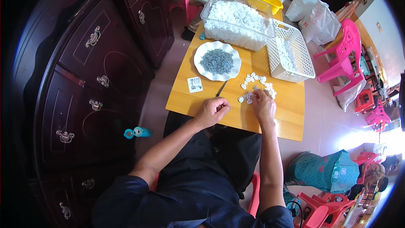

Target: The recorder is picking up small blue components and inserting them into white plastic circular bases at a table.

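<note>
Yellow-brown wood makes the table (284, 120); at its far side stand a clear tub (253, 45) and a white basket (291, 74), both with white pieces inside. Nearer lies a scalloped plate (216, 77) heaped with grey bits (216, 61). The person's left hand (214, 112) is curled near a thin dark tool (222, 88); whether it holds anything cannot be told. The right hand (264, 103) has its fingertips drawn together among the loose white pieces (270, 87), its hold hidden. Picking or placing single pieces seems the step in hand; the next move likely calls for a fine, narrow pinch.
</note>
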`<state>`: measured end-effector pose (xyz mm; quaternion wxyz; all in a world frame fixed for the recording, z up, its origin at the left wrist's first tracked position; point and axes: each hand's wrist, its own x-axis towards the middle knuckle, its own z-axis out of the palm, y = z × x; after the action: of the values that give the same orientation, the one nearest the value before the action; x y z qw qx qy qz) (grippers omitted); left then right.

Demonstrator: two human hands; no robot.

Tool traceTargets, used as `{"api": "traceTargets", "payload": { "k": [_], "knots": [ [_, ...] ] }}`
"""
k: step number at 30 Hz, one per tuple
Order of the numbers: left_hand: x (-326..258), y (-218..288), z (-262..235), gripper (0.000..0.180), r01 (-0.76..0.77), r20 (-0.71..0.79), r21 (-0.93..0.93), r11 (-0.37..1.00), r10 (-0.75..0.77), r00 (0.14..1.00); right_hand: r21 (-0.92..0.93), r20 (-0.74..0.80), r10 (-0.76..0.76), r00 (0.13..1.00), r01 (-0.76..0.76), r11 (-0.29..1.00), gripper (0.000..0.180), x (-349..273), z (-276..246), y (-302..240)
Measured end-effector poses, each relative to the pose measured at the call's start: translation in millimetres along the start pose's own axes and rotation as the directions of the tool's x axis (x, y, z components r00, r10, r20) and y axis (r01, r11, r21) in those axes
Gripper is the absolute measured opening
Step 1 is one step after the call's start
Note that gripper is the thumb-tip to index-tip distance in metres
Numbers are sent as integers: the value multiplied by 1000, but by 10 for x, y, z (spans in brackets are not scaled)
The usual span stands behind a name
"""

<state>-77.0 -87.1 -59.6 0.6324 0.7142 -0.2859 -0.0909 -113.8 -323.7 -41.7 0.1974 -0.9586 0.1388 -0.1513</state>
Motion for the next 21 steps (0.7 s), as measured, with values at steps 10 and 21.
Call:
{"api": "traceTargets", "payload": {
  "k": [10, 21],
  "knots": [
    [15, -8, -17, 11, 43, 0, -34, 999, -43, 999, 283, -173, 28, 985, 23, 959, 12, -270, -323, -266],
    [-88, 312, 417, 11, 48, 192, -148, 988, -19, 981, 961, 272, 328, 905, -274, -40, 14, -1335, 79, -204]
  ]
}}
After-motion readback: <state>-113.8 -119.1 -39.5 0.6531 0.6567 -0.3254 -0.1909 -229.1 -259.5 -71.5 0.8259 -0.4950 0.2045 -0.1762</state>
